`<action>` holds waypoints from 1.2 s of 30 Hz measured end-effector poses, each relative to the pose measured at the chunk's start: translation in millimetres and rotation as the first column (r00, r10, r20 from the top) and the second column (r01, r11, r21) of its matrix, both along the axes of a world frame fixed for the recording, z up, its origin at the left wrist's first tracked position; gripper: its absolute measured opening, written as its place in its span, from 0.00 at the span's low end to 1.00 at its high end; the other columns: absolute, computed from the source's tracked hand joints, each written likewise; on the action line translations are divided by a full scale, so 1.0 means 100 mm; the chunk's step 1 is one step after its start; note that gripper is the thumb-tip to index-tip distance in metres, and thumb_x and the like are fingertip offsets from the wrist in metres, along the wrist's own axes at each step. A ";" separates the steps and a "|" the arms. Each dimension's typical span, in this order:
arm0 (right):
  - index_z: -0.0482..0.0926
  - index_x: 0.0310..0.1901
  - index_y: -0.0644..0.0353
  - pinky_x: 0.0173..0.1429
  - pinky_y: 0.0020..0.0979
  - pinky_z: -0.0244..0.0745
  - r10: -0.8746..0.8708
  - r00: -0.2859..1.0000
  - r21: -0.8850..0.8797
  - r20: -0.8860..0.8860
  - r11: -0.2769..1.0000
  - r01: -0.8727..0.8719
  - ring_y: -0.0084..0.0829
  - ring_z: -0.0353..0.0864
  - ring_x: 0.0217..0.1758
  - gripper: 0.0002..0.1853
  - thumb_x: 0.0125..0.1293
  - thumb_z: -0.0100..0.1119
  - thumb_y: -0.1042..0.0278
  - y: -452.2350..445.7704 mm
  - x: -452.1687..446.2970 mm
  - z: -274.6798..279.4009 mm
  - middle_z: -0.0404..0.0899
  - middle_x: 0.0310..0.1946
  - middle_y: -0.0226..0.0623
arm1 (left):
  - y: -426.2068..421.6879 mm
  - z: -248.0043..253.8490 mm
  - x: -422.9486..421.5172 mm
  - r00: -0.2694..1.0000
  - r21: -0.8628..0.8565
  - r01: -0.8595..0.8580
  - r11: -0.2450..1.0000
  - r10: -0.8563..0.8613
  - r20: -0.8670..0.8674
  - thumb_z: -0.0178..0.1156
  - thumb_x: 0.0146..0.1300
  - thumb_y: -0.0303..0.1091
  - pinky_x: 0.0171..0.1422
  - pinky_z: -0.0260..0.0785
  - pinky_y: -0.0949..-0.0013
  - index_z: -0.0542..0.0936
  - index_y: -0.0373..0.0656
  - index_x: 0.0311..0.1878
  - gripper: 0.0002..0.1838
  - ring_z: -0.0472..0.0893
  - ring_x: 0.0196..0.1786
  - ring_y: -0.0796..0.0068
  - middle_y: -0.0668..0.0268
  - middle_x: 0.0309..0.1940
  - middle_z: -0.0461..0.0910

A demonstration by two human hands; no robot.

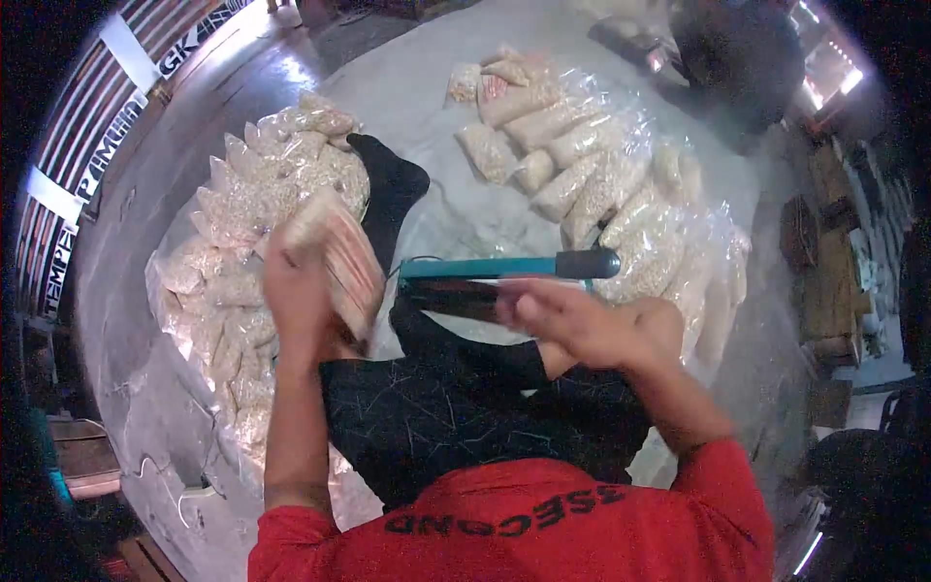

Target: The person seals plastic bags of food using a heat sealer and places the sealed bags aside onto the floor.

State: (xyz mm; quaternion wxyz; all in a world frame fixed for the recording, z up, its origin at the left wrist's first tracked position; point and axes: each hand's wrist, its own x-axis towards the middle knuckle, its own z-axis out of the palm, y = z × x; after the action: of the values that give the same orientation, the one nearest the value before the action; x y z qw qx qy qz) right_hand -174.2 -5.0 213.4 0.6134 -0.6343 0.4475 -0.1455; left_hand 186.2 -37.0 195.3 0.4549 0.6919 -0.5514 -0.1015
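Note:
My left hand (299, 296) is closed on the edge of a plastic packet (341, 254) with red stripes over pale contents, held tilted above the left pile. Motion blurs the hand and packet a little. My right hand (567, 318), also blurred, hovers in front of the sealer with its fingers apart and nothing visible in them. The teal hand sealer (485, 268) has a long arm ending in a black grip (588, 263); it sits between my legs, its lower part half hidden by my right hand.
Filled clear bags of pale beans or grain form a left pile (281, 184) and a right pile (611, 175) on a pale sheet (456, 218). A dark cloth-like shape (386, 184) lies by the left pile. Another person (732, 58) is at the upper right.

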 end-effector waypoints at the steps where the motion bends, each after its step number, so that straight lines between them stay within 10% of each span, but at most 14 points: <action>1: 0.68 0.73 0.64 0.67 0.34 0.72 -0.041 0.999 -0.057 0.012 0.997 0.042 0.30 0.78 0.62 0.34 0.79 0.52 0.43 -0.20 0.00 0.22 0.80 0.60 0.39 | -0.23 0.10 0.08 0.997 -0.173 -0.023 0.985 0.010 -0.075 0.64 0.71 0.39 0.60 0.74 0.57 0.80 0.36 0.60 0.20 0.85 0.53 0.55 0.53 0.53 0.85; 4: 0.73 0.69 0.64 0.60 0.33 0.78 -0.151 0.986 -0.183 -0.068 0.973 0.137 0.32 0.83 0.55 0.27 0.78 0.56 0.53 -1.01 0.01 0.32 0.84 0.56 0.41 | -0.80 0.04 0.24 0.934 -0.268 -0.202 0.942 0.103 -0.341 0.64 0.73 0.40 0.61 0.74 0.58 0.76 0.35 0.65 0.24 0.82 0.58 0.54 0.50 0.58 0.82; 6: 0.75 0.67 0.65 0.58 0.36 0.78 -0.154 0.982 -0.215 -0.112 0.968 0.127 0.36 0.84 0.55 0.28 0.76 0.58 0.51 -1.63 -0.01 0.01 0.84 0.56 0.45 | -1.18 -0.52 0.49 0.927 -0.469 -0.364 0.805 0.359 -0.104 0.64 0.73 0.36 0.64 0.74 0.61 0.71 0.34 0.70 0.27 0.78 0.65 0.56 0.46 0.64 0.76; 10: 0.79 0.61 0.66 0.59 0.46 0.78 -0.204 0.699 -0.499 -0.686 0.831 -0.246 0.47 0.84 0.56 0.31 0.69 0.63 0.45 -2.64 -0.01 -0.92 0.83 0.55 0.52 | -1.21 -1.57 0.35 0.871 -0.195 -0.419 0.887 0.331 -0.363 0.64 0.73 0.37 0.69 0.73 0.63 0.70 0.31 0.70 0.28 0.77 0.68 0.58 0.44 0.67 0.74; 15: 0.87 0.44 0.60 0.56 0.64 0.76 -0.444 0.510 -0.677 -0.736 0.487 -0.552 0.56 0.85 0.53 0.27 0.57 0.67 0.42 -3.31 0.05 -2.19 0.87 0.42 0.49 | -1.39 -1.52 0.25 0.925 0.224 0.030 0.974 0.058 -0.376 0.65 0.72 0.37 0.57 0.77 0.66 0.82 0.36 0.59 0.18 0.86 0.47 0.67 0.56 0.46 0.87; 18: 0.87 0.39 0.61 0.50 0.58 0.79 -0.284 0.411 -0.473 -0.866 0.729 -0.494 0.53 0.87 0.47 0.25 0.60 0.64 0.41 -3.58 0.18 -2.30 0.87 0.39 0.49 | -1.54 -1.55 0.21 0.930 0.119 0.122 0.985 -0.072 -0.360 0.65 0.72 0.40 0.52 0.77 0.69 0.84 0.37 0.56 0.18 0.85 0.42 0.73 0.59 0.41 0.88; 22: 0.85 0.35 0.65 0.45 0.52 0.81 -0.267 0.681 -0.644 -0.681 0.661 -0.385 0.54 0.87 0.42 0.15 0.62 0.63 0.57 -3.81 0.16 -1.96 0.85 0.36 0.55 | -1.57 -1.73 0.25 0.949 0.243 0.129 0.962 -0.049 -0.311 0.65 0.72 0.42 0.50 0.78 0.69 0.85 0.38 0.55 0.18 0.86 0.41 0.72 0.57 0.41 0.88; 30: 0.83 0.28 0.68 0.45 0.50 0.81 -0.264 0.577 -0.634 -0.773 0.297 -0.714 0.55 0.87 0.37 0.14 0.63 0.59 0.65 -3.70 0.15 0.32 0.85 0.31 0.57 | -1.33 -1.37 0.15 0.986 0.022 0.130 0.991 -0.127 -0.109 0.65 0.71 0.40 0.51 0.78 0.67 0.85 0.37 0.53 0.17 0.88 0.43 0.66 0.54 0.42 0.88; 32: 0.78 0.27 0.63 0.41 0.51 0.75 -0.289 0.560 -0.614 -0.776 0.547 -0.569 0.51 0.80 0.32 0.02 0.53 0.57 0.75 -3.07 0.22 1.21 0.79 0.30 0.52 | -1.10 -1.09 0.01 0.978 -0.005 0.158 0.987 -0.157 -0.135 0.65 0.71 0.39 0.50 0.78 0.66 0.85 0.37 0.53 0.16 0.88 0.43 0.65 0.55 0.41 0.88; 36: 0.80 0.26 0.68 0.33 0.42 0.78 -0.177 0.680 -0.633 -0.712 0.581 -0.511 0.37 0.84 0.25 0.12 0.64 0.57 0.68 -2.06 0.03 1.76 0.81 0.21 0.47 | -0.53 -0.47 -0.51 0.969 -0.145 0.203 0.968 -0.219 -0.110 0.67 0.71 0.39 0.56 0.79 0.62 0.85 0.39 0.52 0.14 0.88 0.49 0.63 0.57 0.44 0.88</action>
State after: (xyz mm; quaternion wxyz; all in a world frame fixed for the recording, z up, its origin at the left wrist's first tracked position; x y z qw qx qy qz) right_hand -171.3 -211.3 389.8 0.0511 -0.8843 0.4641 -0.0069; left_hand 135.2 -90.4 148.5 0.5203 0.5895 -0.5979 -0.1556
